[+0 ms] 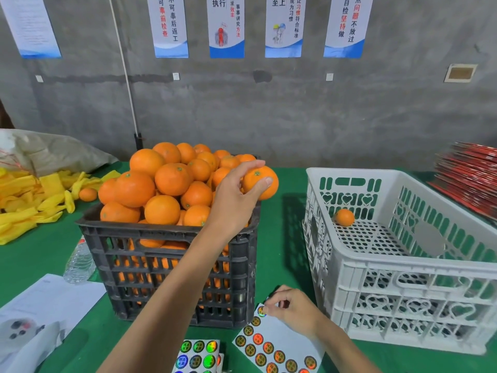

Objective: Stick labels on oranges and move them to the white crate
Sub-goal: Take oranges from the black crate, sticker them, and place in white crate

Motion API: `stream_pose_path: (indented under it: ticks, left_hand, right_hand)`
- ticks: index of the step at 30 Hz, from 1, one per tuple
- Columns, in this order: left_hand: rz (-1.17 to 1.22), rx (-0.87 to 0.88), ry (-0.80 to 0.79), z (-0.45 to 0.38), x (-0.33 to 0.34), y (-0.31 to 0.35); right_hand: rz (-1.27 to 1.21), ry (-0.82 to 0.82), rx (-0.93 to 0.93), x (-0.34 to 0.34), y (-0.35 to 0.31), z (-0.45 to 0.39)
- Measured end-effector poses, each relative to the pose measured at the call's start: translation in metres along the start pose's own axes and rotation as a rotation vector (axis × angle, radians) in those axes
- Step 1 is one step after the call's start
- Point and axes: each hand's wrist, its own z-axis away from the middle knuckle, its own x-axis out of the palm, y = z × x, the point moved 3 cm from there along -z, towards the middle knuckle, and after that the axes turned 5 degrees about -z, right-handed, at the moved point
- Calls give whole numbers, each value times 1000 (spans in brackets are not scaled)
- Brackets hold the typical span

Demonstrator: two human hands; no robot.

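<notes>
Above the black crate (172,254), left hand (236,195) gripping an orange (262,181), stem end facing the camera; right hand (293,308) pinching a label (261,311).

The left hand (236,195) grips an orange (262,181) between thumb and fingers above the black crate (172,254); the right hand's (293,308) fingertips pinch a label (261,311) on the sticker sheet (279,343).

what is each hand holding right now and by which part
The left hand grips an orange around its side, above the black crate. The right hand pinches a round label at the sticker sheet's top edge.
</notes>
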Motion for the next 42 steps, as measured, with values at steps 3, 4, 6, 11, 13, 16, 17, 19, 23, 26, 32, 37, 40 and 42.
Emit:
stream_pose_path:
  ticks: [3, 4, 6, 11, 13, 16, 17, 19, 23, 26, 32, 37, 40, 42]
  left_hand:
    - [2, 9, 20, 0, -1, 1]
    - [1, 11, 22, 0, -1, 2]
    - [-2, 10, 16, 0, -1, 2]
    - [6, 10, -8, 3, -1, 4]
    - [7, 12, -22, 3, -1, 4]
    - [15, 12, -27, 3, -1, 5]
    - [17, 12, -26, 4, -1, 5]
    - [24, 11, -24, 3, -2, 5]
    - [33, 14, -31, 3, -2, 5]
    - [31, 16, -40, 3, -1, 3]
    - [24, 11, -50, 3, 0, 2]
    - [20, 10, -57, 3, 0, 2]
    - [15, 13, -56, 3, 0, 3]
    - [13, 15, -51, 3, 1, 3]
  right_hand:
    - [-34, -24, 66, -1, -2, -4]
    - [-37, -31, 85, -1, -2, -5]
    - [-42, -39, 114, -1, -2, -6]
    - [-37, -14, 114, 0, -3, -7]
    - [-30, -19, 119, 0, -4, -8]
    - [-31, -32, 140, -2, -7, -8]
    - [-35, -38, 146, -2, -8, -8]
    - [-51, -57, 168, -3, -9, -8]
    - [-63, -94, 239, -6, -12, -8]
    - [-65, -120, 254, -6, -13, -8]
    - [103, -60, 295, -8, -18, -12]
    - [156, -72, 208, 1, -16, -8]
    - [157, -36, 100, 0, -12, 4]
    - [132, 18, 31, 2, -12, 10]
